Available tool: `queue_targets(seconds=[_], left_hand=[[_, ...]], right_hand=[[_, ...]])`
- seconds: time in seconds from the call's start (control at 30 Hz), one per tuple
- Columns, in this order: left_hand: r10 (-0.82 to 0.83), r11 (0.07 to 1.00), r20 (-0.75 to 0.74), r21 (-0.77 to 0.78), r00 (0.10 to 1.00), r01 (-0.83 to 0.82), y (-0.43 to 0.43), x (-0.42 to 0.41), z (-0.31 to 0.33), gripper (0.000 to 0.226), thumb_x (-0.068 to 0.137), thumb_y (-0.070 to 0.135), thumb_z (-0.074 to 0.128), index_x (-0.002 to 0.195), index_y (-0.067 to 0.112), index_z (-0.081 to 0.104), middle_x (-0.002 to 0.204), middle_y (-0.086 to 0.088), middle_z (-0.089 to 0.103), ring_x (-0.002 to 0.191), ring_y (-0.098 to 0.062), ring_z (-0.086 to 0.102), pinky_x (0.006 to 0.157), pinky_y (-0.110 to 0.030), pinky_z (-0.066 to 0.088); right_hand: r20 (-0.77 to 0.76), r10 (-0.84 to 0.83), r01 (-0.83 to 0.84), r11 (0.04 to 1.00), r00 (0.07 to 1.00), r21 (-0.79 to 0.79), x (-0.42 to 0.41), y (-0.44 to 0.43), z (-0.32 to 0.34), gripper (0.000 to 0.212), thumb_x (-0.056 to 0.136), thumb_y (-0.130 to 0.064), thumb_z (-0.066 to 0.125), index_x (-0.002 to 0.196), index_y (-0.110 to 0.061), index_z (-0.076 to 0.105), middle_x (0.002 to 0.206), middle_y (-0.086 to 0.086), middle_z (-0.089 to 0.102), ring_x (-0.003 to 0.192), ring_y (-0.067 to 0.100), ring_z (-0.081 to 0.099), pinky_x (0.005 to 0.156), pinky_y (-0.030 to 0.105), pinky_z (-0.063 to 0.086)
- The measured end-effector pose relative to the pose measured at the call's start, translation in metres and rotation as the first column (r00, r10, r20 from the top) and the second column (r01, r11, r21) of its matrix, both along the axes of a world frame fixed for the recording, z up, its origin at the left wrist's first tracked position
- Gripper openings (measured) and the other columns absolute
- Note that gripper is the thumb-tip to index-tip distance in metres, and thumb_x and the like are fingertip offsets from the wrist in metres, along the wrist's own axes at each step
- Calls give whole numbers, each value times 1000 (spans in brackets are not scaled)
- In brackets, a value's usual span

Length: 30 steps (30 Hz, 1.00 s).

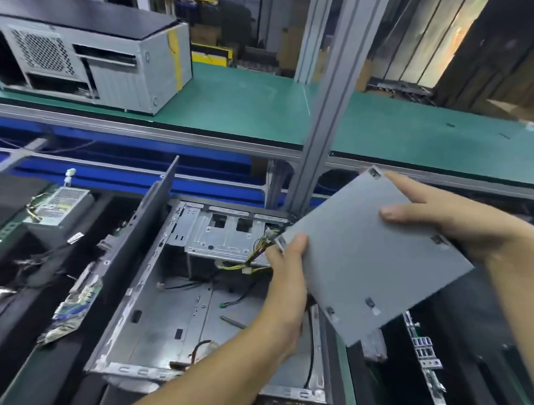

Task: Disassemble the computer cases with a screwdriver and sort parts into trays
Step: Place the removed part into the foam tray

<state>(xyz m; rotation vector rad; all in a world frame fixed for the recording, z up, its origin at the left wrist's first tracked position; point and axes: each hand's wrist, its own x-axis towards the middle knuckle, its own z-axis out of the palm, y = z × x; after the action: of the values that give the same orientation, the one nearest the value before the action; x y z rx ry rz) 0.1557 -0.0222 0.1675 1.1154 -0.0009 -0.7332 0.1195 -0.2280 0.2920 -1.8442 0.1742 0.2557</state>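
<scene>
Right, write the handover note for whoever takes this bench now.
Left hand: grips the grey unit at its left corner.
Right hand: grips its right edge.
The unit is held tilted above the open case. It is unclear whether the yellow wires at its corner are attached.
Done: the case is largely gutted. A power supply and a board lie to the left.
Left: tray the unit, strip the drive cage, then do the shelf case.

We see a green-matted upper shelf [255,111] edged in aluminium crossing the view, with a grey aluminium extrusion post [328,101] rising in front of it. Blue rails [119,150] run beneath the shelf. Behind it stand brown cardboard boxes [289,45] and a yellow box [212,56].
</scene>
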Motion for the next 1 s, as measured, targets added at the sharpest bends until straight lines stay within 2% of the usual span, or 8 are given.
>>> queue_targets(seconds=[0.1, 0.2, 0.27, 0.37, 0.53, 0.63, 0.87, 1.0], left_hand=[[-147, 973, 121, 196, 982, 121, 31, 25, -17, 68, 77, 72, 39, 112, 22, 68, 99, -1, 77, 95, -21, 73, 95, -46, 52], [-76, 901, 389, 422, 918, -104, 63, 65, -53, 19, 93, 23, 49, 97, 25, 67, 91, 4, 75, 85, -23, 71, 86, -37, 54], [-270, 755, 564, 627, 781, -192, 77, 92, -78, 33, 88, 12, 58, 117, 28, 58, 117, 7, 63, 102, -14, 61, 84, -30, 49], [-618, 543, 577, 804, 534, -242, 82, 124, -111, 61, 88, 18, 63, 145, 24, 42, 141, 2, 43, 130, -21, 41, 106, -39, 38], [-785, 549, 612, 759, 95, -351, 76, 134, -134, 29, 90, 45, 65, 112, 26, 70, 131, 5, 47, 121, -21, 43, 101, -39, 33], [-760, 618, 639, 767, 121, -171, 94, 137, -148, 26, 90, 36, 69, 103, 14, 74, 125, 2, 51, 109, -15, 53, 93, -30, 44], [-974, 215, 175, 910, 141, 354, 128, 132, -152, 20, 94, 35, 61, 78, 23, 64, 69, 4, 67, 59, -7, 61, 57, -21, 46], [-967, 235, 170, 880, 188, 413, 130, 114, -144, 26, 101, 34, 51, 77, 26, 58, 71, 8, 68, 53, -11, 61, 56, -21, 46]], right_hand=[[32, -43, 43, 999, 999, 5, -2, 3, -8, 58, 75, -25, 73, 129, -44, 61, 122, 9, 72, 102, 37, 72, 78, 43, 62], [51, -105, 103, 994, 993, 44, 0, 11, -20, 57, 77, -15, 72, 128, -39, 64, 119, 10, 73, 97, 34, 73, 73, 40, 62], [50, -129, 125, 988, 990, 90, 1, 15, -24, 50, 76, -18, 68, 122, -38, 68, 115, 9, 74, 92, 30, 74, 69, 38, 61], [23, -131, 127, 984, 991, 129, -2, 11, -24, 53, 71, -28, 70, 122, -38, 68, 117, 12, 73, 93, 33, 74, 70, 42, 61], [-64, -102, 108, 989, 993, 102, -8, -2, -19, 67, 69, -28, 74, 133, -42, 61, 131, 13, 67, 109, 39, 69, 79, 44, 61], [-133, -56, 67, 995, 990, 76, -13, 1, -23, 72, 71, -27, 82, 136, -44, 57, 135, 9, 65, 116, 40, 66, 82, 43, 60], [-175, -172, 173, 985, 969, -8, 0, 25, -56, 73, 71, -4, 83, 128, -44, 63, 125, 6, 71, 105, 35, 71, 80, 44, 62], [-188, -184, 190, 982, 965, 13, 7, 26, -69, 67, 73, -11, 83, 125, -48, 64, 124, 5, 71, 106, 37, 71, 82, 47, 59]])
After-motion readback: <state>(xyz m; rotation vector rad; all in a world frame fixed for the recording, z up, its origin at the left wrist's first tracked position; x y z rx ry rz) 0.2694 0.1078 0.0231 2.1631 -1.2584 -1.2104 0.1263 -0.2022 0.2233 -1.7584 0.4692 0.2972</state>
